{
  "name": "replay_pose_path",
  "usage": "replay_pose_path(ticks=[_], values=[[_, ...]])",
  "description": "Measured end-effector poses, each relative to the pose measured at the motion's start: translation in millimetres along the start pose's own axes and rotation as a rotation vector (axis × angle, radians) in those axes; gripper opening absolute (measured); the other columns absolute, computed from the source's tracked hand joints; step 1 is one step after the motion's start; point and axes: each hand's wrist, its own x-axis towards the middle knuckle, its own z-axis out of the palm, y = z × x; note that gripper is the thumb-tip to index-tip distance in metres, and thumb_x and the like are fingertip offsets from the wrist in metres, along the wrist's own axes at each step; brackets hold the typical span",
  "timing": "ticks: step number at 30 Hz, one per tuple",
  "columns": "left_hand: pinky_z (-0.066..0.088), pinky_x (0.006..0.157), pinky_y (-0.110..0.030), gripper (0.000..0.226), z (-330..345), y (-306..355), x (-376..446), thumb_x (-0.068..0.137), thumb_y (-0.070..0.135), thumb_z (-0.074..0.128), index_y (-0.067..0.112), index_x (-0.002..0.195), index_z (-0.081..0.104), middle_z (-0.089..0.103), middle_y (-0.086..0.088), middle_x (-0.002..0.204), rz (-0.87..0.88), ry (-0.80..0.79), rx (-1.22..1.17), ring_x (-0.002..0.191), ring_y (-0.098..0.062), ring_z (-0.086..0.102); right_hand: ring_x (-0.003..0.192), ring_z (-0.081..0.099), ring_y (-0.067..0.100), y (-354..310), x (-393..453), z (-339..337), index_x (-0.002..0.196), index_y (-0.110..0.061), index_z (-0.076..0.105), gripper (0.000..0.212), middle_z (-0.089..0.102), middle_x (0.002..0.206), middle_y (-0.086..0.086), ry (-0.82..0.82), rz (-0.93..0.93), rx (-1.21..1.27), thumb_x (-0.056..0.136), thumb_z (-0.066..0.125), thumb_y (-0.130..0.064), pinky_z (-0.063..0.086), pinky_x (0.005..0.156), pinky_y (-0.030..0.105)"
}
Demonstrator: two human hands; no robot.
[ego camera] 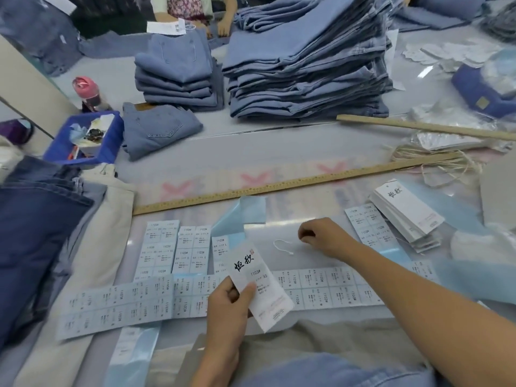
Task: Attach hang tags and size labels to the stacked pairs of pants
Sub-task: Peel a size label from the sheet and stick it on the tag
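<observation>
Two hands at a labelling table, head view.
One white hang tag (pixel 259 286) is pinched between thumb and fingers of the left hand (pixel 227 305) above the size label sheets (pixel 192 296); the right hand (pixel 321 237), fingers curled with nothing visibly held, is seen beside a white string loop (pixel 283 245). Stacked pants (pixel 307 65) lie beyond.

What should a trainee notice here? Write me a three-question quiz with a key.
1. True or false: the left hand holds a hang tag.
2. Which lies nearest the right hand? A) white string loop B) blue bin C) pink-capped bottle
3. Fill in: the sticker on the held tag reads 1103# and size ____.

Key: 1 true; 2 A; 3 XS.
</observation>
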Motion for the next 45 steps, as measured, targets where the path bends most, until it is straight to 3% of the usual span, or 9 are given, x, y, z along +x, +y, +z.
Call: replay_pose_path(ticks=[4, 7, 14, 21, 25, 30, 36, 39, 45], values=[[0.062, 0.065, -0.035, 0.033, -0.1, 14.6, -9.5, 0.096, -0.003, 0.064, 0.026, 0.111, 0.065, 0.079, 0.001, 0.095, 0.051, -0.029, -0.028, 0.087, -0.018, 0.077, 0.075, 0.069, 0.009, -27.1, -15.9, -43.2, 0.096, -0.021, 0.071, 0.009, 0.07, 0.083, -0.012, 0.134, -0.047, 0.133, 0.095, 0.067, -0.013, 0.056, 0.073, 0.027], [0.061, 0.062, -0.031, 0.02, -0.8, 29.6, -21.1, 0.1, 0.009, 0.062, 0.028, 0.106, 0.068, 0.079, 0.003, 0.093, 0.072, -0.035, -0.026, 0.085, -0.014, 0.076, 0.067, 0.073, 0.015, -56.5, -49.7, -79.4, 0.081, -0.017, 0.074, 0.015, 0.074, 0.07, -0.001, 0.203, -0.094, 0.402, 0.088, 0.075, -0.004, 0.062, 0.071, 0.034], [0.061, 0.064, -0.029, 0.02, -13.0, 69.2, -89.2, 0.098, 0.027, 0.061, 0.03, 0.09, 0.08, 0.079, 0.005, 0.093, 0.209, -0.143, -0.071, 0.087, -0.012, 0.075, 0.095, 0.073, 0.018, -131.5, -190.6, -120.9, 0.095, -0.018, 0.07, 0.004, 0.077, 0.097, 0.001, 0.474, -0.196, 0.714, 0.091, 0.068, -0.019, 0.059, 0.084, 0.029], [0.062, 0.063, -0.029, 0.022, -36.1, 79.9, -175.4, 0.09, 0.015, 0.068, 0.031, 0.106, 0.068, 0.08, -0.003, 0.09, 0.382, -0.326, -0.121, 0.085, -0.017, 0.077, 0.064, 0.07, 0.017, -184.2, -331.1, -95.2, 0.084, -0.022, 0.078, 0.013, 0.073, 0.073, 0.011, 0.651, -0.132, 0.863, 0.072, 0.078, -0.027, 0.057, 0.066, 0.018], [0.063, 0.061, -0.037, 0.034, -33.1, 70.4, -199.4, 0.101, 0.007, 0.059, 0.037, 0.09, 0.072, 0.078, -0.007, 0.088, 0.423, -0.402, -0.063, 0.084, -0.023, 0.076, 0.073, 0.072, 0.023, -192.1, -357.3, -54.5, 0.082, -0.011, 0.074, 0.012, 0.072, 0.076, 0.018, 0.542, -0.025, 0.98, 0.076, 0.071, -0.021, 0.063, 0.078, 0.041], [0.058, 0.08, -0.06, 0.015, -30.9, 56.4, -221.6, 0.091, 0.033, 0.063, 0.029, 0.099, 0.075, 0.077, -0.005, 0.092, 0.543, -0.49, 0.021, 0.09, -0.033, 0.072, 0.076, 0.073, 0.022, -209.1, -364.5, -45.1, 0.087, -0.019, 0.072, 0.008, 0.075, 0.081, 0.012, 0.604, -0.047, 0.87, 0.084, 0.069, -0.026, 0.061, 0.076, 0.031], [0.063, 0.07, -0.043, 0.019, -42.5, 43.8, -231.8, 0.091, 0.029, 0.064, 0.041, 0.106, 0.066, 0.078, -0.007, 0.091, 0.506, -0.55, -0.067, 0.086, -0.027, 0.076, 0.083, 0.072, 0.008, -223.8, -368.2, -37.1, 0.091, -0.042, 0.076, 0.034, 0.075, 0.095, -0.013, 0.607, -0.072, 0.619, 0.09, 0.074, -0.008, 0.057, 0.072, 0.02], [0.063, 0.067, -0.044, 0.008, -47.3, 38.5, -235.4, 0.096, 0.034, 0.064, 0.039, 0.099, 0.069, 0.077, -0.01, 0.086, 0.48, -0.48, -0.144, 0.081, -0.03, 0.075, 0.088, 0.073, 0.011, -227.4, -366.5, -33.6, 0.098, -0.045, 0.075, 0.039, 0.074, 0.1, -0.016, 0.631, -0.109, 0.555, 0.088, 0.075, -0.007, 0.06, 0.072, 0.024], [0.062, 0.069, -0.038, 0.012, -55.3, 35.6, -233.5, 0.099, 0.032, 0.06, 0.037, 0.099, 0.07, 0.077, -0.008, 0.087, 0.498, -0.422, -0.188, 0.081, -0.025, 0.075, 0.081, 0.072, 0.0, -241.0, -354.0, -27.3, 0.095, -0.04, 0.077, 0.038, 0.074, 0.09, -0.023, 0.73, -0.167, 0.36, 0.079, 0.083, -0.006, 0.053, 0.071, 0.01]])
